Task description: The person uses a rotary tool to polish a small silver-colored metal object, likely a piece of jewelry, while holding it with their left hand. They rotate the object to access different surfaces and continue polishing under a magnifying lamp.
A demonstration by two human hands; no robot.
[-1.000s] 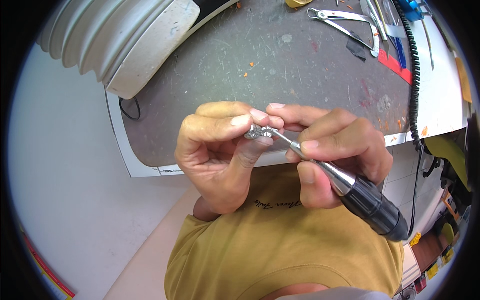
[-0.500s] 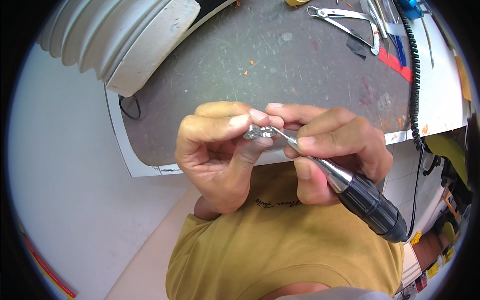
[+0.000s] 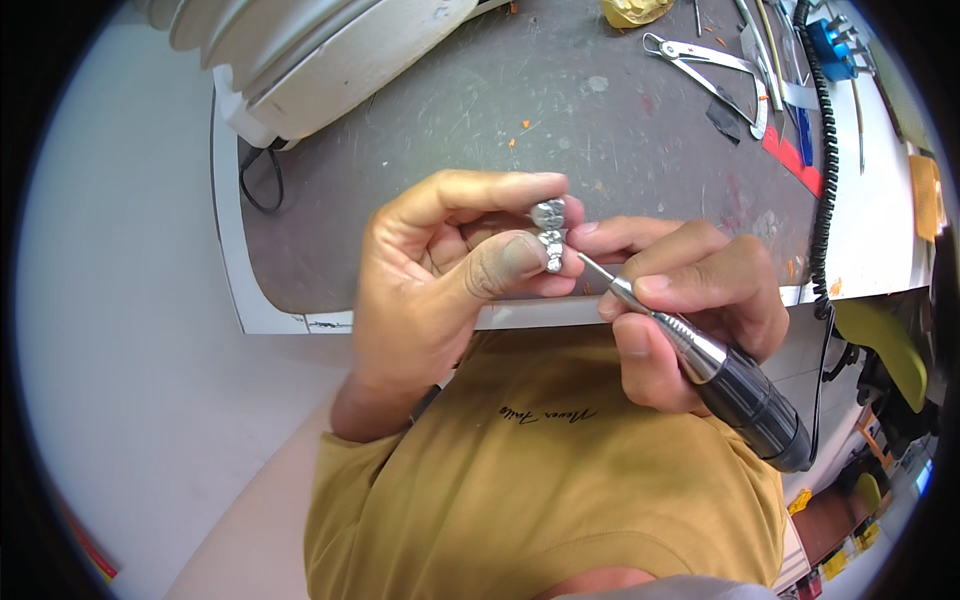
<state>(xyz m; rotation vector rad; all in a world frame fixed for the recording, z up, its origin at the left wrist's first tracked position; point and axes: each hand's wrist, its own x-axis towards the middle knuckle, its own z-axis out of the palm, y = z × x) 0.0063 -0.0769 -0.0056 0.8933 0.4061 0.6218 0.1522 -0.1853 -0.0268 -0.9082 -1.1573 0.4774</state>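
Between the thumb and fingers of my left hand (image 3: 450, 250) is a small, shiny metal dental bridge (image 3: 551, 235), a row of tooth-shaped lumps standing roughly upright. My right hand (image 3: 700, 300) grips a rotary handpiece (image 3: 725, 365) with a silver nose and a black ribbed body, much as one holds a pen. The thin bur (image 3: 594, 264) at its tip points up and left, a short gap from the lower part of the bridge. The side of the bridge against my left fingers is hidden.
A white ribbed hose with a hood (image 3: 330, 75) covers the far left of the grey bench mat (image 3: 420, 140). A metal caliper (image 3: 705, 55), a red flat piece (image 3: 790, 160) and several slim tools lie far right. A black coiled cord (image 3: 828, 150) runs down the right side.
My left hand has turned the dental bridge from lying sideways to roughly upright. My right hand has shifted slightly right with the handpiece, and its bur has come away from the bridge.
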